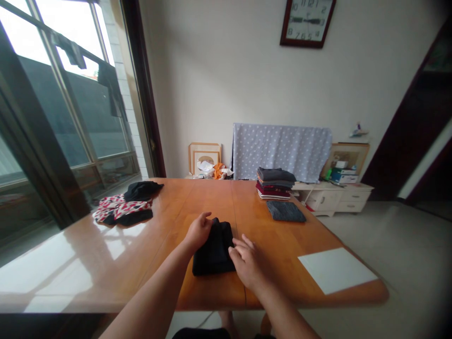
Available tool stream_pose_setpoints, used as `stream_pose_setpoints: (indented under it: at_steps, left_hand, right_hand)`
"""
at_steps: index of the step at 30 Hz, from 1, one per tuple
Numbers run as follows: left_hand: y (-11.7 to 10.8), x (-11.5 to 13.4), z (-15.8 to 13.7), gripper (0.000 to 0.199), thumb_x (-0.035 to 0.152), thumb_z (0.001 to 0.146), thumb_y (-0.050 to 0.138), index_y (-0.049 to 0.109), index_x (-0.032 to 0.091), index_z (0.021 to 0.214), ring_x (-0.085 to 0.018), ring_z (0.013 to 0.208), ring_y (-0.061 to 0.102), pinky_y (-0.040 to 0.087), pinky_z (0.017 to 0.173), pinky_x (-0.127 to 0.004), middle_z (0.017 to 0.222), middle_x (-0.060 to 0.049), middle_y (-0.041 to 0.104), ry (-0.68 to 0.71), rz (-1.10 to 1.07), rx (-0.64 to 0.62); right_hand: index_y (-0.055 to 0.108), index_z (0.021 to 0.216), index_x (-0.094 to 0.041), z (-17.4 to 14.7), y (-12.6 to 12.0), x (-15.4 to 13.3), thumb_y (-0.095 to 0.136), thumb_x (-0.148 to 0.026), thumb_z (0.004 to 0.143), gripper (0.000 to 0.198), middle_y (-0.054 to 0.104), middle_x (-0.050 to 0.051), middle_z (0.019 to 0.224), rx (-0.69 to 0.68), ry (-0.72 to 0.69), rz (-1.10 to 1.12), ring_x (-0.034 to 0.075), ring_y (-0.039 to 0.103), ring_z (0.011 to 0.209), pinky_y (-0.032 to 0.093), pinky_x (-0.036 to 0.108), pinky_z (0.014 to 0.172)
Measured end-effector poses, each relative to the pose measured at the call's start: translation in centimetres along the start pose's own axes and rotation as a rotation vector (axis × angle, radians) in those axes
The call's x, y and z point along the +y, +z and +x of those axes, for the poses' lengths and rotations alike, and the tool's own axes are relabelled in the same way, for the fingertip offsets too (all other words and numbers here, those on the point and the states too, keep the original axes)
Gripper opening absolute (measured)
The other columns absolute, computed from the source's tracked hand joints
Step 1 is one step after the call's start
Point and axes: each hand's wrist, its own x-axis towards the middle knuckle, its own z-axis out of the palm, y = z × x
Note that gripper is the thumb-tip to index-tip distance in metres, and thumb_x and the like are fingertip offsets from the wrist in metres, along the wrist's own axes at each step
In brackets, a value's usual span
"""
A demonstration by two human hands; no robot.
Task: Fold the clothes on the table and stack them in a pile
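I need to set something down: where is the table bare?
Two patches: far side, between the patterned clothes and the stack; right, between the grey folded garment and the white sheet. Crowded: around the black cloth, with left hand and right hand there.

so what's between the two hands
The folded black cloth lies between the left hand and the right hand, on the table, as the head view shows.

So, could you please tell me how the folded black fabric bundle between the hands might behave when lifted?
The folded black fabric bundle would likely be floppy, given its soft, rounded folds. It is probably light, being a small, flat bundle of cloth. Lifted by one edge, it may unfold, since no fastening shows around it.
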Motion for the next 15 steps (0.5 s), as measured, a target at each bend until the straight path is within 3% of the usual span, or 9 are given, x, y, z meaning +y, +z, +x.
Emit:
stream_pose_setpoints:
  at_steps: [6, 10, 15]
  left_hand:
    - [-1.0, -1.8, -2.0, 0.033, 0.032, 0.095, 0.047, 0.068, 0.019, 0.118, -0.022, 0.113, 0.066, 0.049, 0.101, -0.032, 0.118, -0.008, 0.073, 0.044, 0.025, 0.051]
    - [-1.2, -1.6, -3.5, 0.032, 0.031, 0.095, 0.047, 0.070, 0.020, 0.114, -0.021, 0.114, 0.066, 0.049, 0.102, -0.032, 0.117, -0.005, 0.074, 0.049, 0.024, 0.021]
    - [-1.8, 0.0, -5.8, 0.033, 0.033, 0.096, 0.047, 0.069, 0.021, 0.116, -0.021, 0.113, 0.065, 0.048, 0.102, -0.031, 0.120, -0.006, 0.072, 0.149, 0.035, -0.065]
  right_hand:
    - [0.073, 0.075, -0.025, -0.2, 0.3, -0.9, 0.049, -0.054, 0.095, 0.042, 0.065, 0.004, 0.135, 0.000, 0.027, -0.024, 0.033, 0.034, 0.145, 0.020, 0.056, 0.117]
    - [0.071, 0.072, -0.026, 0.3, 0.6, -1.9, 0.063, -0.040, 0.087, 0.022, 0.066, 0.002, 0.133, 0.024, 0.059, -0.051, 0.034, 0.037, 0.143, 0.021, 0.057, 0.116]
    - [0.071, 0.073, -0.027, 0.2, 0.6, -1.9, 0.060, -0.035, 0.087, 0.019, 0.064, 0.000, 0.134, 0.078, 0.008, -0.045, 0.031, 0.038, 0.142, 0.025, 0.052, 0.116]
